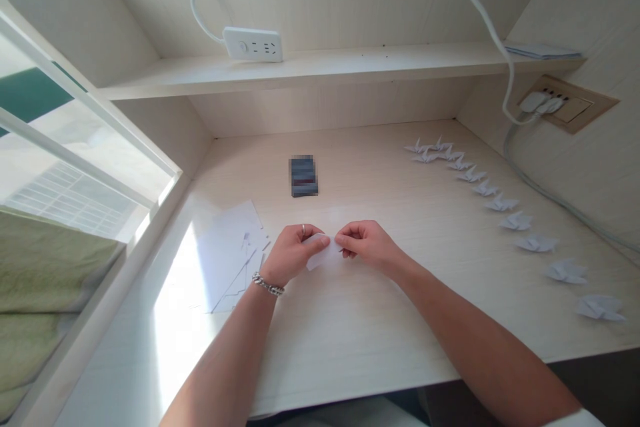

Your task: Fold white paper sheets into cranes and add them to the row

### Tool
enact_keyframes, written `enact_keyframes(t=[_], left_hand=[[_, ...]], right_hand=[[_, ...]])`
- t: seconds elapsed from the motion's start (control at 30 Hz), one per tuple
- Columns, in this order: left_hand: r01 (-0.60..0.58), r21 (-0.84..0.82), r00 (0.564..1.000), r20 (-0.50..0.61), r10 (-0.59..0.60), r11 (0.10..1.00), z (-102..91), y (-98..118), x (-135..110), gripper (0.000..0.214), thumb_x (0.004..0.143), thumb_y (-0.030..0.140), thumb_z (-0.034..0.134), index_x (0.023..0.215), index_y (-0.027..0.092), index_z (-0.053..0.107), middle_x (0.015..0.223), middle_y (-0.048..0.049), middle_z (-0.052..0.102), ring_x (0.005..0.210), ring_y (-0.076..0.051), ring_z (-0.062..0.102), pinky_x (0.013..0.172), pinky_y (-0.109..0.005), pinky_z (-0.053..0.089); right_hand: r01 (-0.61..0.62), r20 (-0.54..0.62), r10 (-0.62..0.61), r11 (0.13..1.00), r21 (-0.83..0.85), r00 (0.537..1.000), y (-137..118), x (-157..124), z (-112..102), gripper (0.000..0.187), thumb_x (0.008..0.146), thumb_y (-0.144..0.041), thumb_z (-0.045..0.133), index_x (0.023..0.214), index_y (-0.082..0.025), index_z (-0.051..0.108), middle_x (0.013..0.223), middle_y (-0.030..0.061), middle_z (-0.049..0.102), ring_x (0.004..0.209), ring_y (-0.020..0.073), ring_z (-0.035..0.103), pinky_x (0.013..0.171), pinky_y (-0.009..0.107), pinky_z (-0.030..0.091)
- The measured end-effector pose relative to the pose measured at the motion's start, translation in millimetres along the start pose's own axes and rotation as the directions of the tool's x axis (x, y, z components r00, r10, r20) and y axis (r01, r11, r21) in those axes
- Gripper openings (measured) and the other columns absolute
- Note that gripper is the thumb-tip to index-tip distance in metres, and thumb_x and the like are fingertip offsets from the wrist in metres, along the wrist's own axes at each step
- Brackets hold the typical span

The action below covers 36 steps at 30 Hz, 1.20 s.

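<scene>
A small piece of white paper (320, 257) is held above the desk between my two hands. My left hand (293, 250), with a ring and a chain bracelet, pinches it between thumb and fingers. On the other side, the fingertips of my right hand (364, 240) close on the paper's right edge. Its exact folds are too small to make out. To the left lie white paper sheets (225, 247) with thin strips and scraps on them. A curving row of folded white paper cranes (537, 243) runs along the right side of the desk.
A dark, blurred small object (303, 175) lies behind my hands. On the shelf (330, 67) rests a white power strip (253, 45). A white cable (487, 20) hangs down to a wall socket (570, 103) on the right. Railing bars (75, 160) border the left side.
</scene>
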<state>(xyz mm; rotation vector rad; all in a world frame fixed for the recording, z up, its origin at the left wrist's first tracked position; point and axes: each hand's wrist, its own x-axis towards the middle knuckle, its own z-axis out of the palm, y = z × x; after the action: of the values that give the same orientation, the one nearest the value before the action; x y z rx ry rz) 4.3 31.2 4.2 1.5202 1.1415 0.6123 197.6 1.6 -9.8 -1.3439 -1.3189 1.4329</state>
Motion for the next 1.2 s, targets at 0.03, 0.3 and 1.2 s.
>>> enact_keyframes(t=[0.03, 0.3, 1.2], left_hand=[[0.003, -0.016, 1.0, -0.004, -0.003, 1.0, -1.1, 0, 0, 0.027, 0.076, 0.042, 0.067, 0.075, 0.015, 0.069, 0.068, -0.0023, 0.065, 0.06, -0.014, 0.056, 0.054, -0.025, 0.042], [-0.039, 0.13, 0.999, -0.003, 0.039, 0.991, -0.6, 5, -2, 0.025, 0.078, 0.041, 0.064, 0.077, 0.017, 0.073, 0.071, -0.0034, 0.07, 0.063, -0.016, 0.06, 0.056, -0.025, 0.045], [-0.061, 0.072, 0.992, -0.107, 0.069, 0.996, -4.0, 3, -2, 0.033, 0.077, 0.048, 0.066, 0.081, 0.016, 0.073, 0.073, -0.0039, 0.07, 0.062, -0.016, 0.059, 0.054, -0.025, 0.042]], right_hand=[[0.004, -0.003, -0.004, 1.0, -0.006, 1.0, 0, 0, -1, 0.021, 0.078, -0.036, 0.066, 0.076, -0.015, 0.069, 0.065, 0.0032, 0.067, 0.059, 0.0131, 0.059, 0.059, 0.026, 0.047], [0.094, 0.011, -0.094, 0.987, -0.127, 0.996, 0, -2, -3, 0.019, 0.081, -0.033, 0.063, 0.075, -0.017, 0.069, 0.068, 0.0025, 0.067, 0.062, 0.0137, 0.06, 0.061, 0.026, 0.046], [0.084, -0.038, -0.083, 0.996, 0.022, 0.996, -5, -3, -6, 0.022, 0.071, -0.037, 0.076, 0.073, -0.015, 0.072, 0.064, 0.0033, 0.068, 0.058, 0.0135, 0.059, 0.058, 0.027, 0.046]])
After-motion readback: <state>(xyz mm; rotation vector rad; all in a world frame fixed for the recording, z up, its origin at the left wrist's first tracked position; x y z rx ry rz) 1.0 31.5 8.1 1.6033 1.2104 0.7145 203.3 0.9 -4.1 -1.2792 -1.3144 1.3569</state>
